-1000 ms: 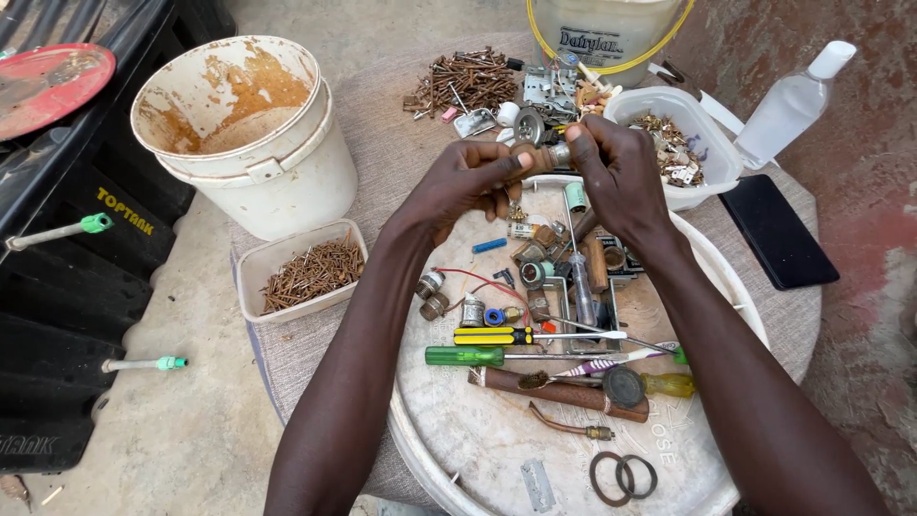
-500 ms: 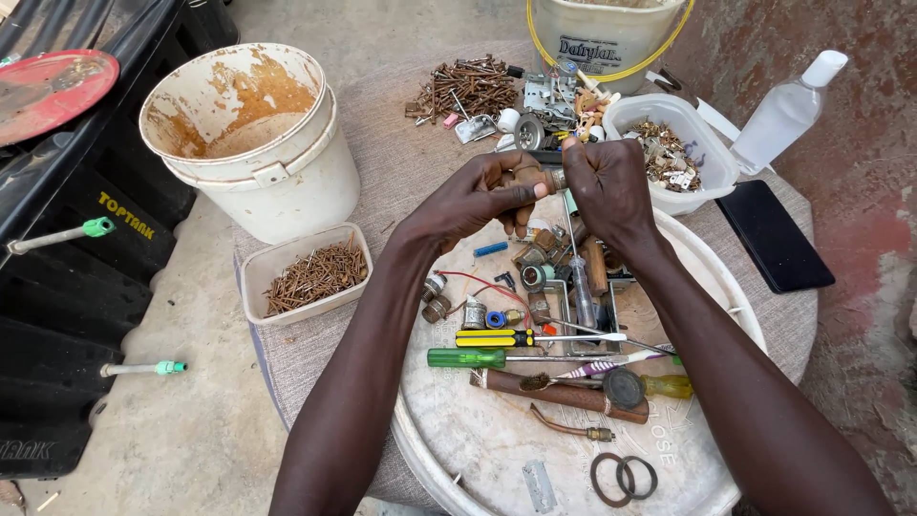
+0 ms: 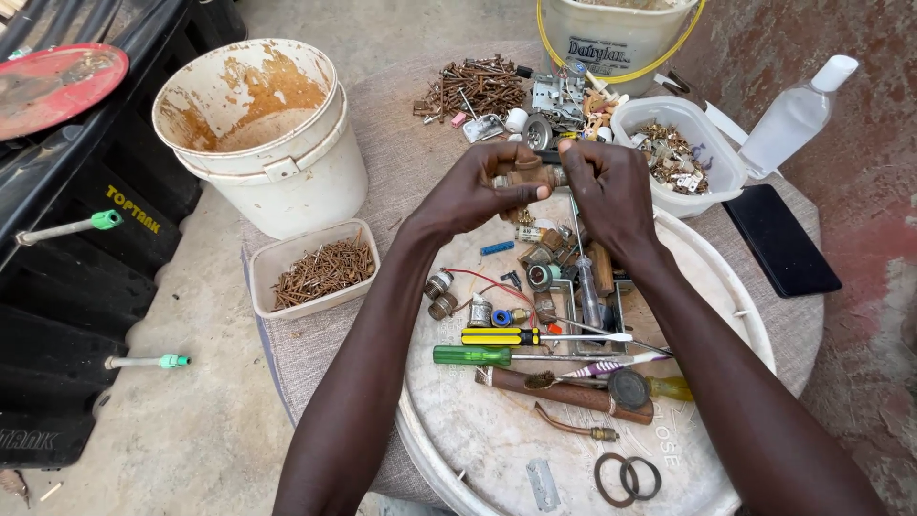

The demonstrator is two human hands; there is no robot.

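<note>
- Both hands sit slightly lower and nearer than a second ago, still joined over the round white tray (image 3: 735, 315).
- Left hand (image 3: 478, 191): fingers curled tight around a small brass fitting (image 3: 521, 178), held above the tray's far edge.
- Right hand (image 3: 611, 191): fingertips pinched on the fitting's other end.
- White stained bucket (image 3: 258, 134), left; printed rectangular label not copied.
- Rectangular tub of rusty nails (image 3: 320, 269), beside the bucket.
- Clear plastic bottle (image 3: 798, 113), white cap, far right.
- Black phone (image 3: 781, 239), flat, beside the tray.
- Green-handled screwdriver (image 3: 473, 355), on the tray.
</note>
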